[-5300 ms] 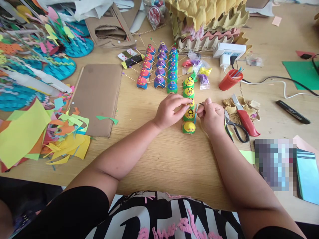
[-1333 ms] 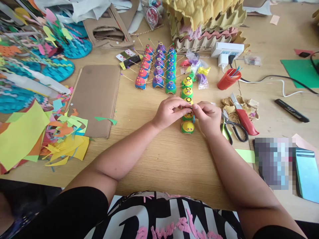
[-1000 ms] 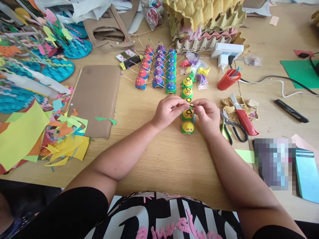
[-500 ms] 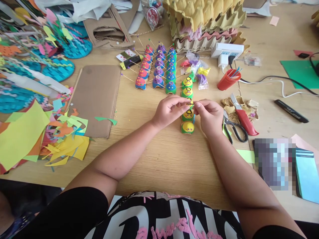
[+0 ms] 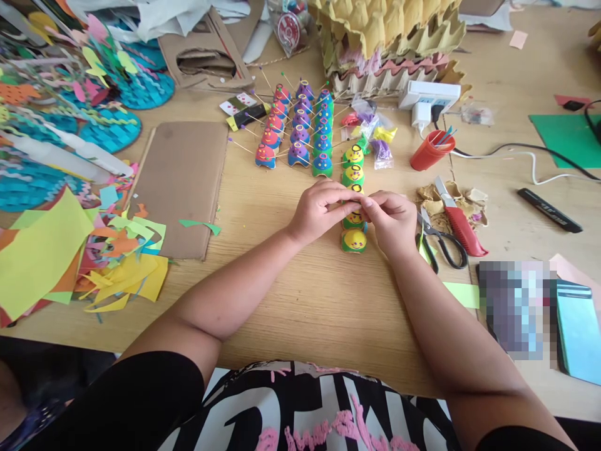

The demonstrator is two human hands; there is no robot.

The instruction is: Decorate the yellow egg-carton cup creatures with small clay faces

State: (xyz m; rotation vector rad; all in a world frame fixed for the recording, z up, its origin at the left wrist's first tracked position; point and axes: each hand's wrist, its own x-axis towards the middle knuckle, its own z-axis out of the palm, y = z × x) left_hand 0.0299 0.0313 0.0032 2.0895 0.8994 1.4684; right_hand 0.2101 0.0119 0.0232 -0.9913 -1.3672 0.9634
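My left hand (image 5: 317, 210) and my right hand (image 5: 392, 222) meet fingertip to fingertip, both closed in a pinch. Whatever they hold between the tips is hidden now. Right below them runs a row of yellow and green egg-carton cups with drawn smiling faces; the nearest yellow cup (image 5: 354, 239) shows fully. Farther back in that row, another yellow cup (image 5: 354, 155) bears a small ring on top. My fingers cover the middle of the row.
Rows of red cups (image 5: 265, 155), purple cups (image 5: 298, 153) and blue cups (image 5: 322, 164) carry pin-like sticks. Scissors (image 5: 444, 241), a red-handled knife (image 5: 462, 228) and an orange pot (image 5: 426, 152) lie right. Cardboard (image 5: 181, 188) and paper scraps (image 5: 126, 282) are left.
My fingertips have come closer together and slightly lower. The thin dark piece visible between them before is now covered. My right hand has shifted a little left.
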